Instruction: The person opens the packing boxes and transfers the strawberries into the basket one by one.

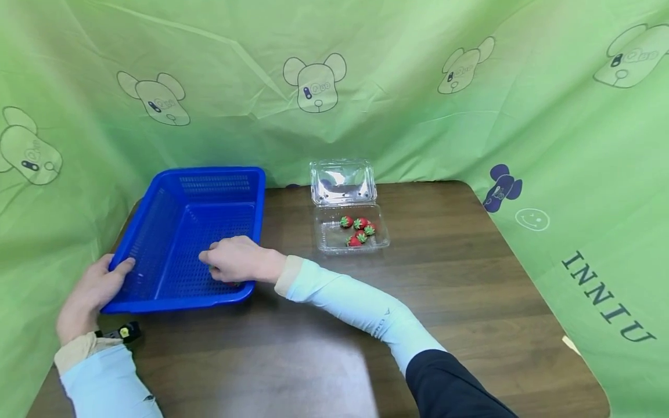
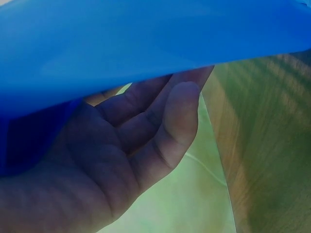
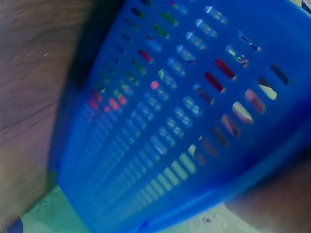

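A blue slotted basket (image 1: 175, 306) sits at the left of the table. My left hand (image 1: 96, 287) grips its left rim near the front corner, thumb over the edge; in the left wrist view the fingers (image 2: 141, 131) curl beneath the blue rim. My right hand (image 1: 235, 258) is down inside the basket by its right wall, fingers curled and pinching a strawberry, of which only a bit of green shows. Below the palm, another strawberry (image 1: 233, 284) peeks out in the front right corner. Through the slots in the right wrist view, red and green patches show.
Right of the basket, a clear plastic clamshell box (image 1: 340, 251) stands with its lid (image 1: 342, 183) raised, several strawberries (image 1: 360, 223) inside. The wooden table (image 1: 460, 278) ends at a green printed curtain (image 1: 397, 87) behind and on both sides.
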The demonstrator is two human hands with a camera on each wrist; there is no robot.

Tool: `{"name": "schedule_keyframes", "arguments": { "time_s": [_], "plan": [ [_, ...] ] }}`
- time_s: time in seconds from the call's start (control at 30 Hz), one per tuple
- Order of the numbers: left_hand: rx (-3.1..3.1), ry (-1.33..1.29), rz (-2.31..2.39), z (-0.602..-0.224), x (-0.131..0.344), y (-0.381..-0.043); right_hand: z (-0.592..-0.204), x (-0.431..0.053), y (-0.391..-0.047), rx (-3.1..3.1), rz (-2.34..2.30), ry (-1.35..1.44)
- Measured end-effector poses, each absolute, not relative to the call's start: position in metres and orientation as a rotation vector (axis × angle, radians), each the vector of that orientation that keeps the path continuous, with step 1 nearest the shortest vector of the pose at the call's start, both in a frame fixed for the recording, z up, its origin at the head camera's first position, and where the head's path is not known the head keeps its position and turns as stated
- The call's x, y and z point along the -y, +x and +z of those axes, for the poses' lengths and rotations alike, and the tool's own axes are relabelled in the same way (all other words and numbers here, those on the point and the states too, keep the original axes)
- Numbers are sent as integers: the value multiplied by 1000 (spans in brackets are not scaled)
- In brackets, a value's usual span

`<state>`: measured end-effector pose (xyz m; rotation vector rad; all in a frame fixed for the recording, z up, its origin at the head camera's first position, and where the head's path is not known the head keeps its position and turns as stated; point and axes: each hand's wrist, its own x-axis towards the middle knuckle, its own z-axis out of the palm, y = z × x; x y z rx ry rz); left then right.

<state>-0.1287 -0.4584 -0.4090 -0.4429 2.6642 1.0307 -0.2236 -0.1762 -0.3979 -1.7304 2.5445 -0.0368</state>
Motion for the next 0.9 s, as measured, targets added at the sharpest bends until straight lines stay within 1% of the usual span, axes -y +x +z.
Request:
{"name": "schedule_keyframes", "arguments": {
  "time_s": [0.2, 0.53, 0.73, 0.9],
  "plan": [
    [-2681, -438, 1009, -409, 460, -124, -406, 194, -216, -2457, 131, -1642],
    [-2688, -421, 1017, -410, 461, -126, -407, 193, -212, -2423, 238, -1547],
    [-2707, -412, 1027, -409, 460, -129, -405, 192, -214, -2438, 187, -1602],
    [-2695, -411, 1043, -409, 460, -130, -401, 188, -218, -2511, -9, -1782]
  ]
}}
